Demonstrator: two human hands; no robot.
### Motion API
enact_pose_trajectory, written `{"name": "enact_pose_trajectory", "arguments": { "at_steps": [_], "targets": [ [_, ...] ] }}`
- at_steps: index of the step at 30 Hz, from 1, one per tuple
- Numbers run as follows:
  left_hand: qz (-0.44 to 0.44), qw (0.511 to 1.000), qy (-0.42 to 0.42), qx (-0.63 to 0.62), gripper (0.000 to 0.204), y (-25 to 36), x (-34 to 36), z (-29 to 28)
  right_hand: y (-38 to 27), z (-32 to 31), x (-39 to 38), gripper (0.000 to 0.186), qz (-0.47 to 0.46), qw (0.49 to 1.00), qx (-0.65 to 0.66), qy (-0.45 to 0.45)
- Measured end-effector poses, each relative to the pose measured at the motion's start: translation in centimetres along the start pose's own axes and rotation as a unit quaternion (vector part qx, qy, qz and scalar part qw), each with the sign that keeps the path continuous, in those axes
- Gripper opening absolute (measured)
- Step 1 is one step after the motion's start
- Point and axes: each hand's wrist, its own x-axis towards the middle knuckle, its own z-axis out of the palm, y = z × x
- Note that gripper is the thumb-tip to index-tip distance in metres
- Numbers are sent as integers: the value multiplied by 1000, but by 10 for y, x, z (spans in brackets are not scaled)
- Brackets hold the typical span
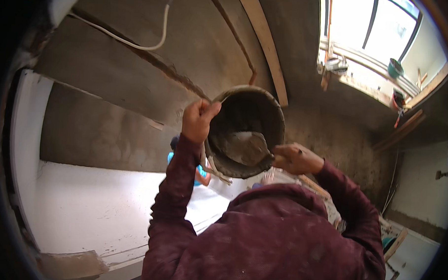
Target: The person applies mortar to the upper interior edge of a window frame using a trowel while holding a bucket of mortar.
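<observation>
bucket [279, 122] mouth open across its upper part, left hand [198, 120] blocking the left rim, trowel [246, 146] and right hand [298, 159] crowding the lower right, co-worker [199, 175] partly behind the left sleeve [175, 175], open gap between right hand and wooden board [268, 43]

Bucket [244, 111] I hold: looks like plastic, dull all over, rim crusty and rough. Trowel [244, 146] in my grip: blade coated in grey mud, smooth in spots, lumpy in others. My shirt [280, 236]: soft cloth, dull, creased, dusty specks on it. Grey wall [188, 45] near me: matt, mostly smooth, rough along grooves. White surface [93, 199] below it: smooth, speckled. Long board [267, 40]: flat wood, matt. Cable [165, 27]: smooth, looks like plastic. Window [393, 25]: smooth, bright glass.
</observation>
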Motion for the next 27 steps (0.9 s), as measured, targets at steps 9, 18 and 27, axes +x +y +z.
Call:
{"name": "enact_pose_trajectory", "arguments": {
  "at_steps": [9,18,27],
  "targets": [
    [-110,973,201,-36,35,-77,-18,0,-106,-113,-13,32,-16,984,-177,21],
    [-129,965,215,-77,30,-156,-7,15,-319,-163,-65,30,-127,797,-539,239],
    [-130,964,201,-112,28,-144,-10,11,-466,-91,-52,29,104,653,-545,515]
  ]
}}
